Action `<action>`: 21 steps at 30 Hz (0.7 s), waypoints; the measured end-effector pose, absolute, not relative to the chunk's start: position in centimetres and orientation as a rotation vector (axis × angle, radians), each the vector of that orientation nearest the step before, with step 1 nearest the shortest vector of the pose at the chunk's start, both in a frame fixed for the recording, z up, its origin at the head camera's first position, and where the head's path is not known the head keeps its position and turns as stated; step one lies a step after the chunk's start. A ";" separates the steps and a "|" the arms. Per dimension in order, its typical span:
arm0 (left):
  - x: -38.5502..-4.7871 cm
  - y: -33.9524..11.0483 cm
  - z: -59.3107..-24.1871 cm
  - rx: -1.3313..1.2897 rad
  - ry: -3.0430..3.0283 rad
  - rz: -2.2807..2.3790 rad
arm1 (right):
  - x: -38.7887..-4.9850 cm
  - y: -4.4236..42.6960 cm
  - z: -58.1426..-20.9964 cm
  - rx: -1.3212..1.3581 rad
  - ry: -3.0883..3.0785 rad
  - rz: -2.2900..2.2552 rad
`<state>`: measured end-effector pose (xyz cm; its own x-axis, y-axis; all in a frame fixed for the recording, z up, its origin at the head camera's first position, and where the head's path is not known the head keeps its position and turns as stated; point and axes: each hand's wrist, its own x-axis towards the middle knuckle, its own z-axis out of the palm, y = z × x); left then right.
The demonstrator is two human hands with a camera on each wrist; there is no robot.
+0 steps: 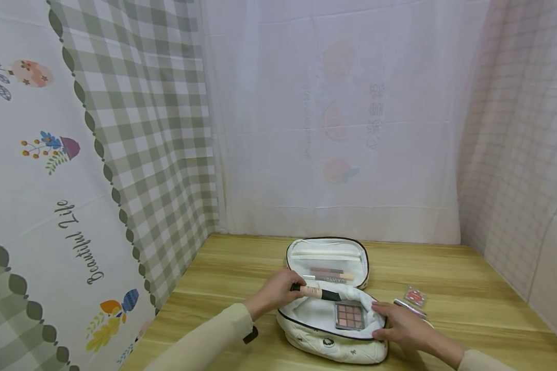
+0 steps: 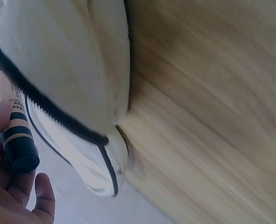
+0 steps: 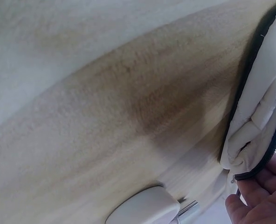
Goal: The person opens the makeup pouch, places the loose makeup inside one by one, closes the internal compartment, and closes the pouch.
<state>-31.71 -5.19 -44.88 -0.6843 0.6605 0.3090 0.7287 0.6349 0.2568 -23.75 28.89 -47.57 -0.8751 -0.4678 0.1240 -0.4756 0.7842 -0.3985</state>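
Observation:
My left hand pinches a beige cosmetic tube with black ends, holding it lengthwise over the opening of a cream quilted makeup bag. The left wrist view shows its thumb and fingers around the tube, near the black zip. Inside the bag lies an eyeshadow palette with several brownish pans. Thumb and fingers of my right hand grip the bag's right rim; in the right wrist view, that hand is at the zip's corner.
The bag's raised lid has slim makeup items in its pocket. Right of the bag, a small clear case with red and a silver tube lie on the wooden table. A white rounded object sits near my right hand.

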 end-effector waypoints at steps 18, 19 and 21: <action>-29.5 -2.5 -46.2 -1.305 -2.719 -0.368 | -24.0 28.8 -46.8 0.811 -2.951 0.687; -29.5 -2.4 -46.3 -1.312 -2.718 -0.355 | -24.0 28.8 -46.8 0.814 -2.948 0.683; -29.4 -2.3 -46.5 -1.333 -2.717 -0.330 | -23.9 28.8 -46.7 0.816 -2.944 0.679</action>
